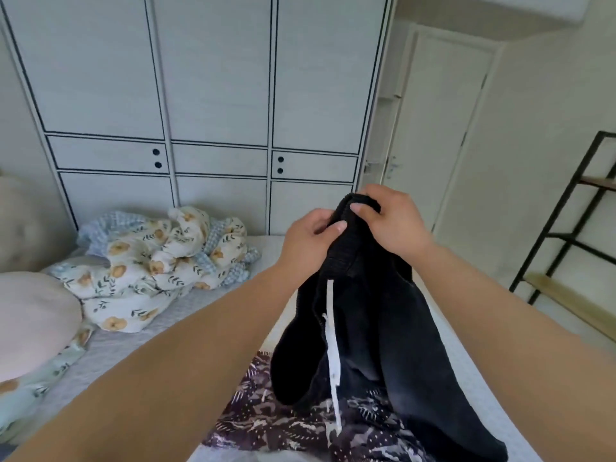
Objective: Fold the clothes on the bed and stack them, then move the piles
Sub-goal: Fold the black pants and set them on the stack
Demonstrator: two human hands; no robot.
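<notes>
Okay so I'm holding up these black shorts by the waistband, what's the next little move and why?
Probably slide both hands apart along the waistband. The left hand and right hand pinch the black shorts close together at the top, so the fabric hangs bunched above the patterned garment; spreading the band should let it hang flat for folding.

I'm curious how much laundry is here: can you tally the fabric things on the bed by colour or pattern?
Black garment, held up by the left hand and right hand: 1
Dark patterned garment: 1
Floral quilt: 1
Pink pillow: 1
Total: 4
</notes>
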